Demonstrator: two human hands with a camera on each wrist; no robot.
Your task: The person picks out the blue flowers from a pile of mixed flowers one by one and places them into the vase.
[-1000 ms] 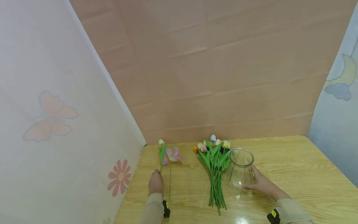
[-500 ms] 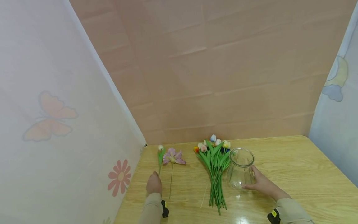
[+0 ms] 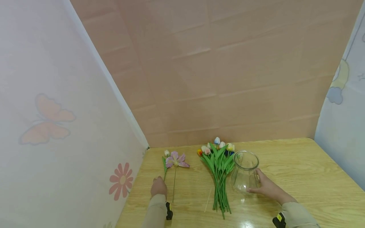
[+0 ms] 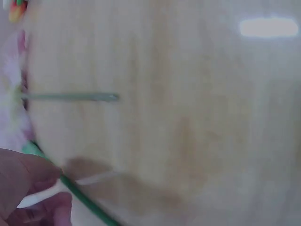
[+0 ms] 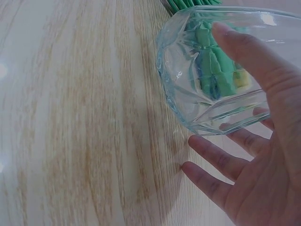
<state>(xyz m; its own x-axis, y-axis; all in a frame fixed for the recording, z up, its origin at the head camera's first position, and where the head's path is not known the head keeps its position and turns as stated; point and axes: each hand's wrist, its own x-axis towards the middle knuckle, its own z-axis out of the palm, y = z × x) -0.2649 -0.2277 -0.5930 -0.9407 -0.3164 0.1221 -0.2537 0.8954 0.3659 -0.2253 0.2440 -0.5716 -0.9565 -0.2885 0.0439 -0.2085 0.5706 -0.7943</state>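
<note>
A white tulip (image 3: 166, 153) with green leaves stands out beyond my left hand (image 3: 158, 186), which pinches its green stem (image 4: 89, 203). A thin white strip (image 4: 42, 195) also shows between the left fingers in the left wrist view. Beside the tulip, a pink-purple flower (image 3: 176, 160) lies on the table with its thin stem towards me. My right hand (image 3: 268, 188) holds a clear glass vase (image 3: 245, 177) by its right side, the thumb and fingers spread around the glass. The vase is upright, and green leaves show through it in the right wrist view.
A bunch of several tulips (image 3: 219, 171) in mixed colours lies left of the vase, stems towards me. A thin pale strip (image 3: 208, 200) lies near those stems. The wooden table (image 3: 299, 171) meets cloth walls at the back and left.
The left hand has shifted slightly left and back, and the tulip head has swung lower and nearer the pink flower. That flower has turned slightly. The right hand and vase stay put.
</note>
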